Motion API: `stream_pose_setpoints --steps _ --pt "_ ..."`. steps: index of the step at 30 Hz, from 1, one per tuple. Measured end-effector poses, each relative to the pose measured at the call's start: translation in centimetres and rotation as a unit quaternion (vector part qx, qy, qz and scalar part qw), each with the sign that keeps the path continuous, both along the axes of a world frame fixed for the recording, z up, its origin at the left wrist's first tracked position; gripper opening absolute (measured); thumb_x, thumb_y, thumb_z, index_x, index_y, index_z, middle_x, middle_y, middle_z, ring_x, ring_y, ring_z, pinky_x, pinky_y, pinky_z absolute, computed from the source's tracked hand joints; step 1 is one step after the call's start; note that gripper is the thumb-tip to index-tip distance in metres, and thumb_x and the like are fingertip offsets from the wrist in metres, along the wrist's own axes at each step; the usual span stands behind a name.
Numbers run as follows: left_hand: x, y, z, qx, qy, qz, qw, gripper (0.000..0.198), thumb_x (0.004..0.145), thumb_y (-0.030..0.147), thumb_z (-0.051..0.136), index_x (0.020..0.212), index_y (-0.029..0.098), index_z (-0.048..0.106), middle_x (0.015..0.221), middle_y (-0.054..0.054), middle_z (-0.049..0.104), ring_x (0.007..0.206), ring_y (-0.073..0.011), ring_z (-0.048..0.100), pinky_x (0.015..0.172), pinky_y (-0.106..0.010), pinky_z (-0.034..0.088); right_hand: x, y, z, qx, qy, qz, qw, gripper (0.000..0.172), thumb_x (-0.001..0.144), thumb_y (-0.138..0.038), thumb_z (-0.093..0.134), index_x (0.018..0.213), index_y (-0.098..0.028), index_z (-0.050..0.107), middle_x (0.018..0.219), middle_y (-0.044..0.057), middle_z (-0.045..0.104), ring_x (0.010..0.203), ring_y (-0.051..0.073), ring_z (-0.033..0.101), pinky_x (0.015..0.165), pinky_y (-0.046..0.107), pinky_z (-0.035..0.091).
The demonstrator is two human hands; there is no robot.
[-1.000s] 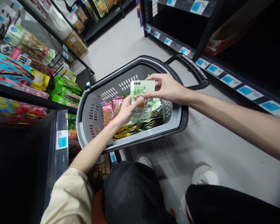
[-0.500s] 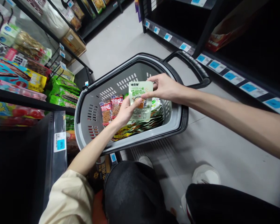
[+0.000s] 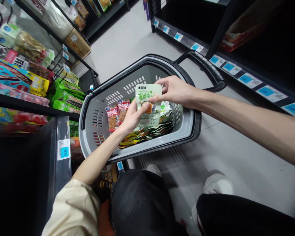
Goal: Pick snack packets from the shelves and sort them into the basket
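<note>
A pale green snack packet (image 3: pixel 149 119) with Chinese lettering is held up over a grey shopping basket (image 3: pixel 94 98). My left hand (image 3: pixel 134 118) grips its left side, with the thumb across the front. At its upper right edge, my right hand (image 3: pixel 173 90) pinches it between thumb and fingers. Inside the basket, red-and-clear snack packets (image 3: pixel 112 118) lie at the left. Several dark green packets (image 3: pixel 162 127) are stacked on edge at the right, and yellow packets (image 3: pixel 129 139) show at the near side. The held packet hides part of the contents.
A shelf with hanging snack bags (image 3: pixel 17 78) stands at the left, a price tag (image 3: pixel 63 149) on its near edge. Dark shelving with a tag strip (image 3: pixel 232 68) runs along the right. The basket's black handle (image 3: pixel 208 73) sticks out toward it. A cardboard box (image 3: pixel 77 42) sits beyond.
The view has shifted very slightly, and the basket's right end and handle appear a little farther right. Both hands keep their hold on the pale green packet, which is nearly still.
</note>
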State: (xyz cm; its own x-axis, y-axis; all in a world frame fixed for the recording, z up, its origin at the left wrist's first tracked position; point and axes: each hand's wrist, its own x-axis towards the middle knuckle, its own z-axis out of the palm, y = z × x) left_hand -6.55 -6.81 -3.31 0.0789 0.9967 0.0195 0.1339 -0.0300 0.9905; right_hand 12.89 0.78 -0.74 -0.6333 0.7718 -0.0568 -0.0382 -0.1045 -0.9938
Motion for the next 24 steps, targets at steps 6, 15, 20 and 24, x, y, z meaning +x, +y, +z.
stream_pose_setpoints --steps 6,15,20,24 --pt "-0.7 0.5 -1.0 0.064 0.053 0.037 0.996 0.052 0.089 0.061 0.073 0.121 0.025 0.054 0.117 -0.007 0.068 0.107 -0.0222 0.068 0.098 -0.042 0.056 -0.2 0.5 -0.9 0.031 0.048 -0.103 0.993 0.038 0.069 -0.018 0.092 0.086 -0.019 0.059 0.078 0.003 0.067 0.079 0.021 0.07 0.06 0.03 0.064" --pt "-0.8 0.1 -1.0 0.246 0.273 -0.047 0.929 0.093 0.077 0.068 0.08 0.151 0.03 0.041 0.16 -0.014 0.04 0.147 -0.0359 0.042 0.119 -0.054 0.043 -0.3 0.4 -0.4 -0.027 0.108 -0.098 0.989 0.03 0.083 -0.028 0.083 0.093 -0.019 0.056 0.091 0.004 0.067 0.081 0.019 0.07 0.067 0.036 0.068" --pt "-1.1 0.4 -1.3 0.231 0.214 -0.021 0.949 0.063 0.098 0.061 0.058 0.151 0.029 0.043 0.152 -0.012 0.053 0.139 -0.031 0.054 0.118 -0.054 0.045 0.3 0.0 0.3 -0.036 0.134 -0.027 0.99 0.037 0.087 -0.049 0.079 0.099 -0.018 0.064 0.105 0.007 0.071 0.083 0.018 0.074 0.064 0.028 0.064" --pt "-1.1 0.6 -1.1 0.166 0.117 0.024 0.979 0.05 0.094 0.057 0.067 0.131 0.024 0.058 0.132 -0.01 0.067 0.124 -0.0283 0.064 0.113 -0.051 0.052 0.4 0.2 -0.2 -0.011 0.135 -0.056 0.989 0.02 0.087 -0.029 0.078 0.1 -0.017 0.069 0.107 0.007 0.075 0.08 0.016 0.074 0.061 0.025 0.061"
